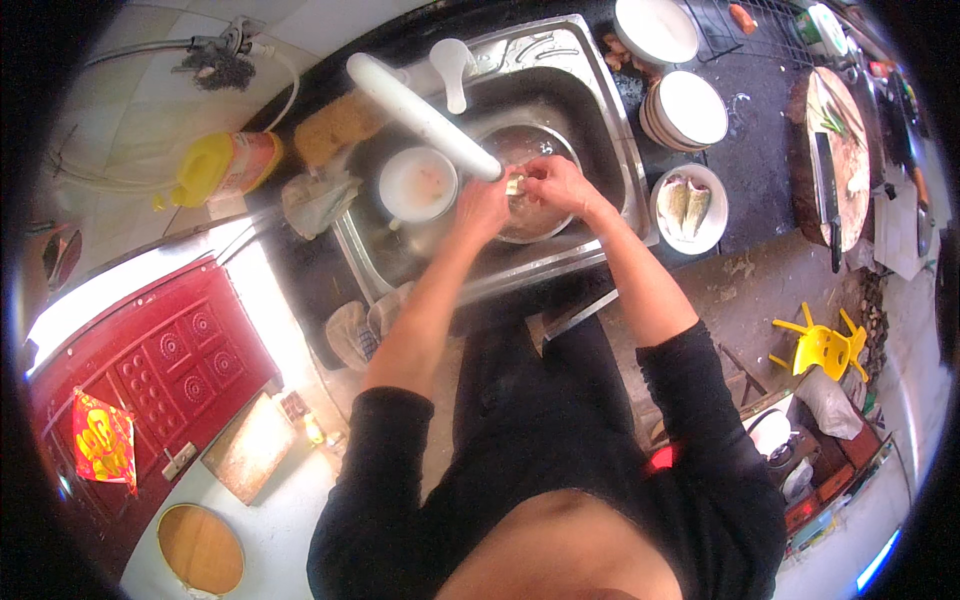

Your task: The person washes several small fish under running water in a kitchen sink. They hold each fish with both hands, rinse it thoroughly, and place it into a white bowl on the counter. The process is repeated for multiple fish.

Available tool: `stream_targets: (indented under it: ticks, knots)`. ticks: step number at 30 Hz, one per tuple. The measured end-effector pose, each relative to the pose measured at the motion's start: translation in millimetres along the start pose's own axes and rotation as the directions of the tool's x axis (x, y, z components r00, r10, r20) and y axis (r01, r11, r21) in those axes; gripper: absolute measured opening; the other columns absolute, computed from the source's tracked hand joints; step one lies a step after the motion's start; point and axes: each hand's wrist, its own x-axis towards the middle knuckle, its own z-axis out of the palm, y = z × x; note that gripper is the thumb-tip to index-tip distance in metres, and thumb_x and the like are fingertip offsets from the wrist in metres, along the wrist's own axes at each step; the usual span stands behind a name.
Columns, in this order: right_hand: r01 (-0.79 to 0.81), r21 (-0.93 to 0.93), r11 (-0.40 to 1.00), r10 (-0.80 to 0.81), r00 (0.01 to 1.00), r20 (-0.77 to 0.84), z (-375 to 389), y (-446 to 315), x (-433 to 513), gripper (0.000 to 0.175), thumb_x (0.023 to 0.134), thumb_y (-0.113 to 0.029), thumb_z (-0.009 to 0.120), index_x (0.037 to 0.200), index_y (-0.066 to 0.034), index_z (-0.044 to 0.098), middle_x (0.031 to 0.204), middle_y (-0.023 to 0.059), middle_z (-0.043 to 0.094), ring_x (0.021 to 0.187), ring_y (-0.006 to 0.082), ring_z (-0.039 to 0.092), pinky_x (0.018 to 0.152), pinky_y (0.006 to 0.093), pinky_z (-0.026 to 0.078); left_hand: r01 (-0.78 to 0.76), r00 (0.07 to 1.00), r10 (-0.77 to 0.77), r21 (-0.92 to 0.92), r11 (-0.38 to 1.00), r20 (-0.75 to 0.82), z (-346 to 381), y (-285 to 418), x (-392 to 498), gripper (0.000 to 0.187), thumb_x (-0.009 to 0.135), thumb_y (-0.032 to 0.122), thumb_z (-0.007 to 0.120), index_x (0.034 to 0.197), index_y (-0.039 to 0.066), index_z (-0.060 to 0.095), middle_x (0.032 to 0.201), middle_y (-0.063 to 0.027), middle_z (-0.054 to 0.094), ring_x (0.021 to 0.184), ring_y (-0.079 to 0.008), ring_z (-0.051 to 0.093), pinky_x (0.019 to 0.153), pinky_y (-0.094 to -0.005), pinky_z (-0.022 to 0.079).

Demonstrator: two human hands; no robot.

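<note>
My left hand (pixel 484 206) and my right hand (pixel 559 184) meet just below the spout of a white faucet (pixel 420 112). Between their fingertips is a small pale-yellow piece of food (pixel 514 184), too small to name surely; both hands grip it. Beneath them a round metal basin (pixel 536 229) holding water sits in the stainless steel sink (pixel 611 97). To the left of my hands, also in the sink, stands a white bowl (pixel 417 184) with cloudy liquid and small bits in it.
A white scoop-like spoon (pixel 450 75) lies at the sink's back rim. Right of it are stacked bowls (pixel 694 109) and a bowl of fish pieces (pixel 686 206). Farther right, a kitchen knife (pixel 827 187) rests on a round wooden chopping board (pixel 851 172). A yellow jug (pixel 225 166) stands left.
</note>
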Motion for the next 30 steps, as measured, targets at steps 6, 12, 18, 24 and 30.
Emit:
stream_targets:
  ticks: [6, 12, 18, 24, 30]
  knots:
    - [0.145, -0.264, 0.954, -0.117, 0.986, 0.119, 1, -7, -1, 0.044, 0.081, -0.041, 0.057, 0.099, -0.0025, 0.067, 0.096, 0.0253, 0.064, 0.093, 0.0384, 0.063, 0.082, 0.0434, 0.048, -0.144, 0.989, 0.139, 0.147, 0.979, 0.044, -4, 2, -1, 0.024, 0.081, 0.003, 0.049, 0.104, 0.005, 0.056, 0.098, -0.0137, 0.054, 0.093, -0.0338, 0.056, 0.073, -0.0442, 0.049]
    - [0.321, -0.385, 0.865, -0.27, 0.946, 0.181, 17, 9, 4, 0.037, 0.086, -0.03, 0.05, 0.101, 0.0022, 0.06, 0.092, 0.0267, 0.064, 0.089, 0.0392, 0.063, 0.077, 0.0443, 0.049, -0.269, 0.963, 0.267, 0.177, 0.947, 0.034, 3, -6, -8, 0.017, 0.078, 0.004, 0.051, 0.096, 0.003, 0.054, 0.093, -0.0134, 0.054, 0.091, -0.031, 0.056, 0.074, -0.0423, 0.048]
    - [0.347, -0.472, 0.81, -0.267, 0.936, 0.229, 20, 7, 1, 0.04, 0.087, -0.035, 0.048, 0.099, 0.0002, 0.062, 0.105, 0.0293, 0.06, 0.099, 0.0429, 0.058, 0.087, 0.0476, 0.046, -0.265, 0.964, 0.261, 0.164, 0.95, 0.05, 6, -11, -6, 0.017, 0.079, 0.004, 0.05, 0.096, 0.003, 0.053, 0.095, -0.0137, 0.053, 0.094, -0.0315, 0.055, 0.078, -0.0421, 0.048]
    - [0.3, -0.376, 0.877, -0.269, 0.954, 0.134, 23, 15, 3, 0.04, 0.087, -0.019, 0.042, 0.117, 0.0039, 0.054, 0.108, 0.0304, 0.059, 0.104, 0.0417, 0.057, 0.09, 0.0438, 0.045, -0.25, 0.968, 0.246, 0.125, 0.96, 0.047, 6, -14, -5, 0.023, 0.082, 0.005, 0.047, 0.104, 0.003, 0.052, 0.099, -0.0143, 0.052, 0.098, -0.0328, 0.054, 0.08, -0.0431, 0.048]
    - [0.28, -0.311, 0.908, -0.265, 0.96, 0.091, 24, 16, 4, 0.044, 0.087, -0.018, 0.039, 0.124, 0.0044, 0.049, 0.105, 0.0247, 0.063, 0.093, 0.0334, 0.063, 0.08, 0.0397, 0.049, -0.217, 0.976, 0.218, 0.019, 0.976, -0.029, 8, -14, -7, 0.026, 0.081, 0.003, 0.047, 0.107, 0.004, 0.052, 0.101, -0.0162, 0.052, 0.092, -0.037, 0.056, 0.076, -0.0454, 0.047]
